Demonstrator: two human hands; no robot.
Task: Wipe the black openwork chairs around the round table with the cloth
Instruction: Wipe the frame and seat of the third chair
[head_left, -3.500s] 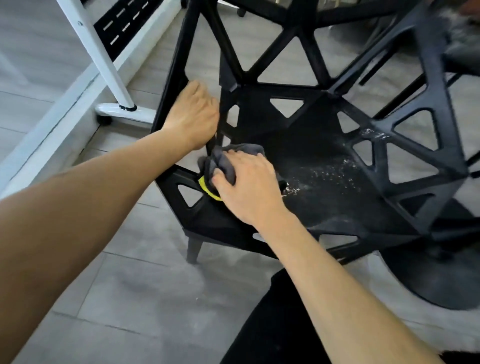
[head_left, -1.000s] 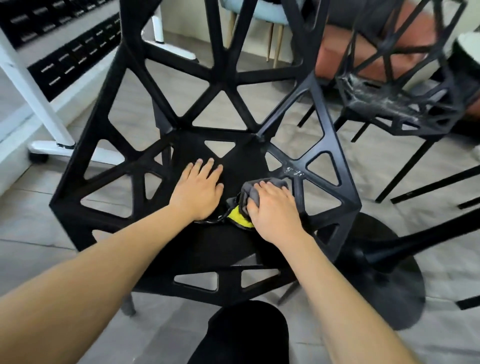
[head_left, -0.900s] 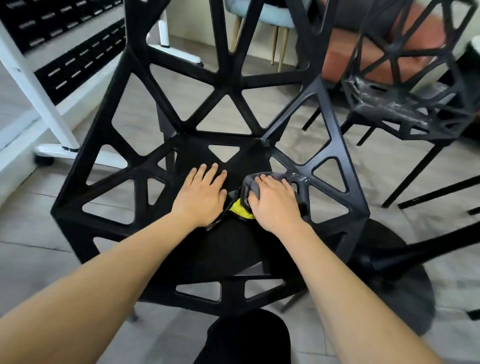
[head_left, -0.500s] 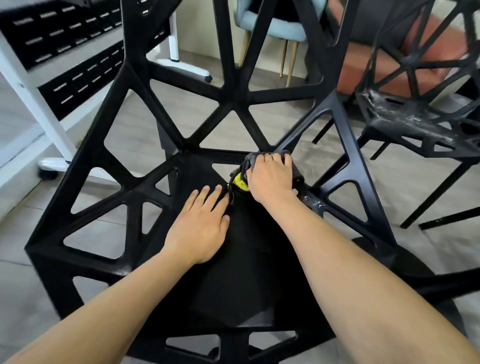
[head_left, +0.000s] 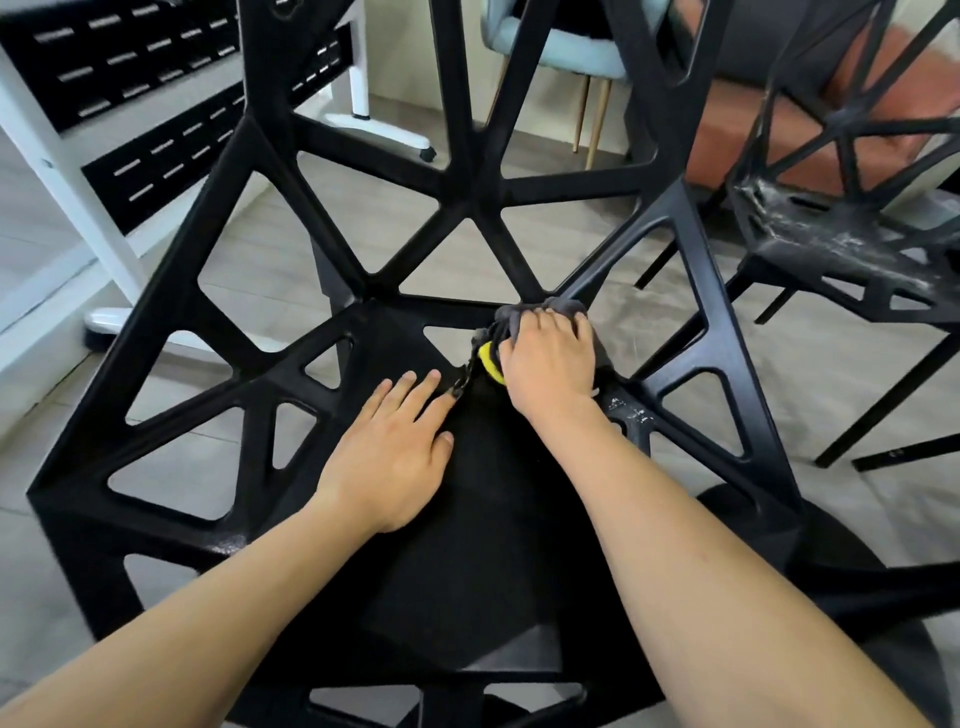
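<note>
Head view: the right hand (head_left: 548, 364) grip curls over the gray cloth (head_left: 514, 319), pressing it on the back of the black chair (head_left: 467, 519) seat to rub dust off. Just beside it, the left hand (head_left: 395, 452) lies spread flat, likely steadying the chair. The hand hides most of the cloth.

Single head view, close above chair seat (head_left: 467, 545), facing forward-down
</note>
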